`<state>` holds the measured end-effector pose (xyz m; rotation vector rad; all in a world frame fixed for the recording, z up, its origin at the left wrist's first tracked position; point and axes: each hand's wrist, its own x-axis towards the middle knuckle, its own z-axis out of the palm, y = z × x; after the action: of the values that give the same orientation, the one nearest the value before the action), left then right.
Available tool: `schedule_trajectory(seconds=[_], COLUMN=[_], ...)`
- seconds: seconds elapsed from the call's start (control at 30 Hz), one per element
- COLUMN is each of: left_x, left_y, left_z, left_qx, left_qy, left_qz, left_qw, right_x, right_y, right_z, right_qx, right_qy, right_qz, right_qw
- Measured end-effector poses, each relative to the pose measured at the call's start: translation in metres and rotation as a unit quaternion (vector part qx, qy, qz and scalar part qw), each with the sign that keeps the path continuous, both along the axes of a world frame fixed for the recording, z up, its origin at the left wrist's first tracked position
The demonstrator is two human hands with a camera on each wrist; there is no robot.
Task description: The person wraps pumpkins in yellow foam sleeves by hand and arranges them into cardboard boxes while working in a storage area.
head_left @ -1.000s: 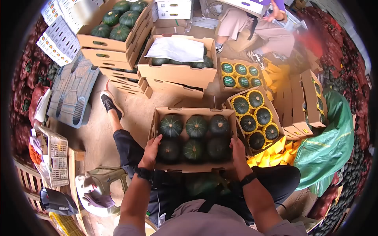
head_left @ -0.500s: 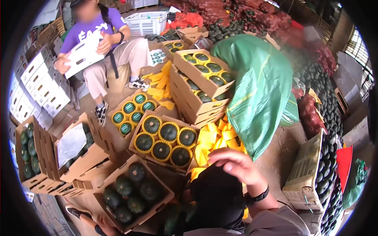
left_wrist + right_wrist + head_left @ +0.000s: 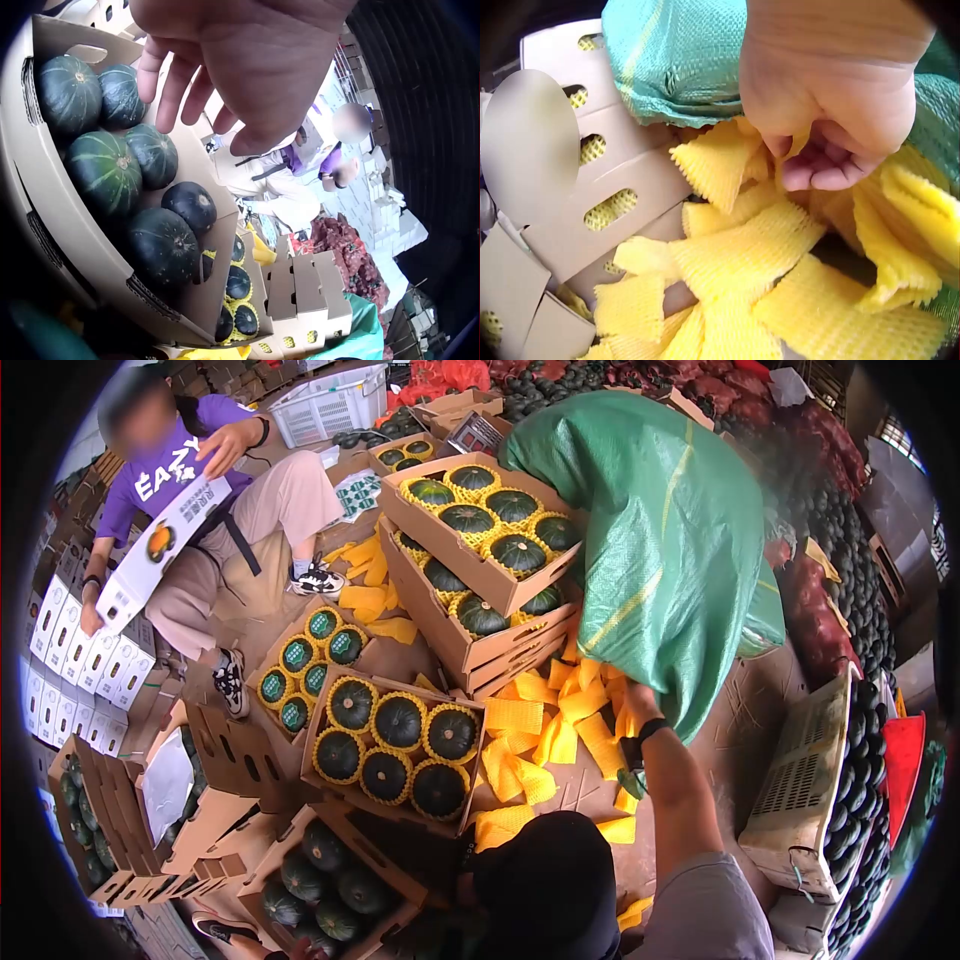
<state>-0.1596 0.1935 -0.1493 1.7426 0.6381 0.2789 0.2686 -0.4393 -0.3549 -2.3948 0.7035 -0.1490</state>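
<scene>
My right hand (image 3: 832, 112) is at the mouth of the green woven sack (image 3: 650, 560), fingers curled in on a yellow foam net sleeve (image 3: 799, 141). Loose foam sleeves (image 3: 735, 255) lie around and below it. My left hand (image 3: 247, 75) is held beside a cardboard box (image 3: 67, 187), its fingers loosely extended and gripping nothing. Six dark green pumpkins (image 3: 105, 169) without sleeves sit in that box. Just beyond, another cardboard box (image 3: 310, 775) holds pumpkins (image 3: 398, 720), each in a yellow foam sleeve.
Stacked boxes (image 3: 470, 650) of sleeved pumpkins stand against the sack. Across from me a seated person (image 3: 190, 510) holds a white printed carton (image 3: 160, 555). A pale plastic crate (image 3: 800, 790) stands at the right, beside piled dark pumpkins (image 3: 850, 830). More open boxes (image 3: 120, 810) are at the left.
Both hands held the box of bare pumpkins; my right hand left it and reached right and forward to the foam sleeves by the sack. The head view swung right.
</scene>
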Motion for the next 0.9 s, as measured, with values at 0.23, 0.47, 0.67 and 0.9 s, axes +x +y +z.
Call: schedule_trajectory(seconds=[0.23,0.47,0.67,0.9], left_x=[0.012,0.04,-0.052,0.023], left_y=[0.014,-0.002,0.074,0.006], left_z=[-0.008,-0.001,-0.047,-0.011], left_qx=[0.171,0.172,0.316,0.16], left_qy=[0.214,0.337,0.188,0.369], left_qz=[0.04,0.038,-0.178,0.024], left_qw=[0.961,0.925,0.913,0.915], right_x=[-0.03,-0.035,-0.02,-0.143], right_y=[-0.122,-0.059,-0.011,0.144], right_z=[0.087,-0.094,-0.118,-0.05], right_qx=[-0.093,0.062,-0.547,0.099], right_qy=[-0.014,0.053,0.299,-0.039], right_qz=[-0.108,0.055,0.358,0.083], right_qw=[0.99,0.995,0.695,0.991])
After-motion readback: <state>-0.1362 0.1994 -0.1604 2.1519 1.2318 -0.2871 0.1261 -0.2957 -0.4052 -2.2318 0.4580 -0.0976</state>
